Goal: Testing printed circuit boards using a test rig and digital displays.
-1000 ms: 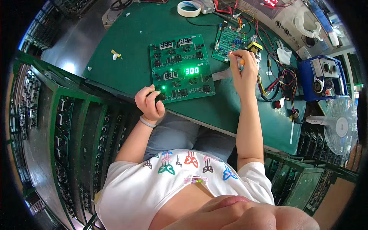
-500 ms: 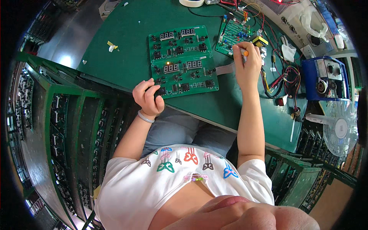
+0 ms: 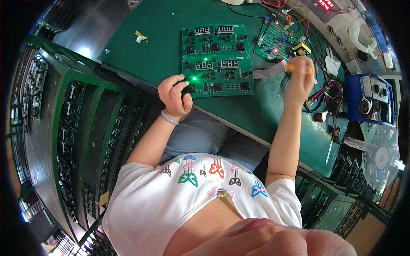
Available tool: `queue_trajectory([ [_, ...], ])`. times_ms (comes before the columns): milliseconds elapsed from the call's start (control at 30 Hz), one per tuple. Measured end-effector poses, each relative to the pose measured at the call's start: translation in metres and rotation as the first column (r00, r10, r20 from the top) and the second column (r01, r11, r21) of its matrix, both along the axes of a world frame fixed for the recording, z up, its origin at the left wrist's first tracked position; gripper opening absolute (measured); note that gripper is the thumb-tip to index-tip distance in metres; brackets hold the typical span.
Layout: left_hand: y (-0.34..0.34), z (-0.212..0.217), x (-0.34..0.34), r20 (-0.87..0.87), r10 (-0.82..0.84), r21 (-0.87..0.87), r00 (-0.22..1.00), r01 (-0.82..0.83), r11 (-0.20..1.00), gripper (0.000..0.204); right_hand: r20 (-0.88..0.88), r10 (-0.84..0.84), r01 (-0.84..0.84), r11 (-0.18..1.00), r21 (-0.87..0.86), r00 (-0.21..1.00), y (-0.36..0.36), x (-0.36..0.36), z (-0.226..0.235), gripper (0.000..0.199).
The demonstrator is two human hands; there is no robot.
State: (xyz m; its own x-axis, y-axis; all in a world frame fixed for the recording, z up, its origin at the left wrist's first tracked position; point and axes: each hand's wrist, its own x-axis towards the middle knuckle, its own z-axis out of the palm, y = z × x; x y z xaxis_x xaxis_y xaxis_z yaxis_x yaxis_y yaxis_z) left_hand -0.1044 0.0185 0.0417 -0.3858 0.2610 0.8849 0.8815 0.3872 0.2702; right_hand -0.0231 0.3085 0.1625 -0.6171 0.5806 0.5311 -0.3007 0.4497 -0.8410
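Two green circuit-board sections with digit displays lie joined as one display panel (image 3: 218, 59) on the bench. Green lights glow on its nearer section. At the near left corner of that panel, my left hand (image 3: 176, 97) has its fingers curled onto the board, thumb by the lower edge. My right hand (image 3: 300, 81) is closed around a slim tool with an orange part (image 3: 297, 68); motion blurs it, and its kind is unclear. Under that hand, a flat ribbon cable (image 3: 268, 71) runs from the panel's right edge. A second circuit board (image 3: 277, 40) with a lit red light lies beyond.
Tangled wires (image 3: 326, 91) spread over the green bench (image 3: 145, 55) at the right. A blue-cased device (image 3: 370, 98) and a white fan (image 3: 380, 160) stand farther right. An instrument with a red display (image 3: 326, 5) is at the back. Board-filled racks (image 3: 68, 123) flank the left.
My right hand with the tool has drawn back rightward from the second board. The panel's orange light has given way to green ones, and a red light shows on the second board. The view has shifted.
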Motion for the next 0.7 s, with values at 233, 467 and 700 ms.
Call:
queue_trajectory([
  [233, 0.004, 0.008, 0.003, 0.038, 0.063, 0.007, 0.997, -0.063, 0.998, 0.044, 0.313, 0.627, -0.387, 0.725, -0.570, 0.713, -0.001, 0.024, 0.014, 0.016],
  [467, 0.004, 0.010, 0.003, 0.057, 0.042, 0.032, 0.997, -0.044, 0.999, 0.045, 0.562, 0.390, -0.270, 0.919, -0.288, 0.729, -0.020, 0.017, -0.004, 0.027],
  [700, 0.000, 0.021, 0.004, 0.137, -0.032, -0.033, 0.990, 0.037, 0.999, 0.042, 0.688, 0.229, -0.233, 0.968, -0.090, 0.688, -0.033, 0.006, -0.018, 0.044],
])
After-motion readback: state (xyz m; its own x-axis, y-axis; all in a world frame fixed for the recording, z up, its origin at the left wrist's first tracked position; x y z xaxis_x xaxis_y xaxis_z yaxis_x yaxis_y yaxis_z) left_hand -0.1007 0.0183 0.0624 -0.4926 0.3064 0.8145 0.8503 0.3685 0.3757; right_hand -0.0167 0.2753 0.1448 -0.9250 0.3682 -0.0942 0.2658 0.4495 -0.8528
